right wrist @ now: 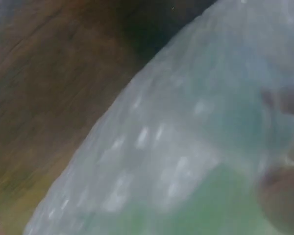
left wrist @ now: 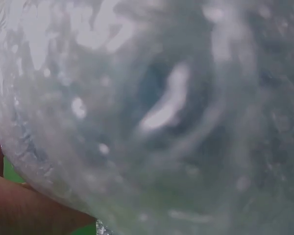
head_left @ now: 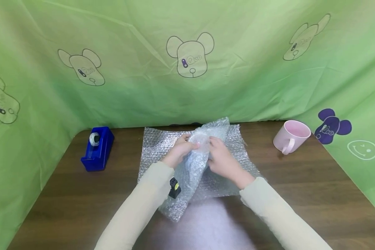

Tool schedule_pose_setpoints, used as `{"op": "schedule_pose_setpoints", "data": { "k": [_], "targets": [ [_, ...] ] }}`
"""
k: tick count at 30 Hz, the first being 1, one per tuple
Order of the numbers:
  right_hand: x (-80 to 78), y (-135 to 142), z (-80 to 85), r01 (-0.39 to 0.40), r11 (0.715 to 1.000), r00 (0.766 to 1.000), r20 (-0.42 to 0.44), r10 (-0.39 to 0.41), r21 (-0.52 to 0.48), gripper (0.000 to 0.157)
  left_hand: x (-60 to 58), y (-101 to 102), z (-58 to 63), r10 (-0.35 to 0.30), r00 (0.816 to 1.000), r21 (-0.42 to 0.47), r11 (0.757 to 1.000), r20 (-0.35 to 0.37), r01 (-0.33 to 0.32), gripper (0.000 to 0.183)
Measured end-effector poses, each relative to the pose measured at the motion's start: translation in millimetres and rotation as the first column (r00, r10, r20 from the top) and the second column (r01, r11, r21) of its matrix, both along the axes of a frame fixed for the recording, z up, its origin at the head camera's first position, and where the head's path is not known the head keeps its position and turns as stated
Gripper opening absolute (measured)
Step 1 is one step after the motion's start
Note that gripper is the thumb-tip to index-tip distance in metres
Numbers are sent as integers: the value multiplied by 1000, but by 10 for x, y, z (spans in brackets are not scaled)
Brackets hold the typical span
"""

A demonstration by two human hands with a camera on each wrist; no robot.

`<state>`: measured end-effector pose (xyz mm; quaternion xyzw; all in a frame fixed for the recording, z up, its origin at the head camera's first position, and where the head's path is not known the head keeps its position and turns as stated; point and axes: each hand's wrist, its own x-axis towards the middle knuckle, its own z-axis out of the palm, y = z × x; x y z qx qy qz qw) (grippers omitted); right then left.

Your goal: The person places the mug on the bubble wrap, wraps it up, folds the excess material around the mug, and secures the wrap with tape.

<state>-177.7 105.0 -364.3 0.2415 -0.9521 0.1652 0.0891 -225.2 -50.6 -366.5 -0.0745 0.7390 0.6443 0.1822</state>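
Note:
Both hands hold a piece of bubble wrap (head_left: 196, 170) that is folded around something pale and rounded; the wrap blurs what it is. My left hand (head_left: 180, 150) grips the bundle at its left side, thumb on top. On the right side, my right hand (head_left: 222, 160) pinches the wrap's edge with curled fingers. Beneath lies a flat bubble wrap sheet (head_left: 157, 144) on the table. The left wrist view is filled by the shiny wrapped bundle (left wrist: 161, 147), with fingers at the lower left. Blurred wrap (right wrist: 152, 161) and fingertips (right wrist: 284, 196) appear in the right wrist view.
A blue tape dispenser (head_left: 101, 149) with a roll of clear tape stands at the left of the brown wooden table (head_left: 65, 205). To the right is a pink mug (head_left: 290, 137), its handle facing the front. Green printed cloth (head_left: 137, 93) hangs behind the table.

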Motion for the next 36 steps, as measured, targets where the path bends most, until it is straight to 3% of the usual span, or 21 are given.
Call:
{"op": "schedule_pose_setpoints", "data": {
  "k": [3, 8, 14, 21, 30, 33, 36],
  "targets": [
    [-3, 55, 56, 49, 992, 997, 68, -41, -119, 55, -2, 41, 11, 19, 999, -27, 999, -29, -20, 66],
    [-35, 124, 115, 146, 969, 986, 104, -127, -200, 54, -17, 79, -9, 27, 999, -79, 996, -43, -30, 70],
    [-46, 141, 127, 187, 955, 979, 130, -160, -231, 36, 6, 100, -13, 12, 997, -107, 994, -72, -20, 73],
    [-41, 126, 139, 204, 942, 973, 165, -164, -267, 35, 54, 103, 4, -18, 992, -136, 991, -123, 1, 63],
    [-82, 130, 123, 218, 930, 969, 183, -168, -297, 35, -2, 68, -36, -9, 992, -153, 988, -127, -11, 66],
    [-138, 157, 121, 286, 891, 944, 264, -199, -352, 34, -15, 85, -32, -2, 993, -157, 987, -121, -17, 70],
    [-214, 217, 110, 420, 819, 873, 421, -246, -391, 38, -24, 106, -26, 8, 995, -189, 982, -102, -27, 74]
  ]
}}
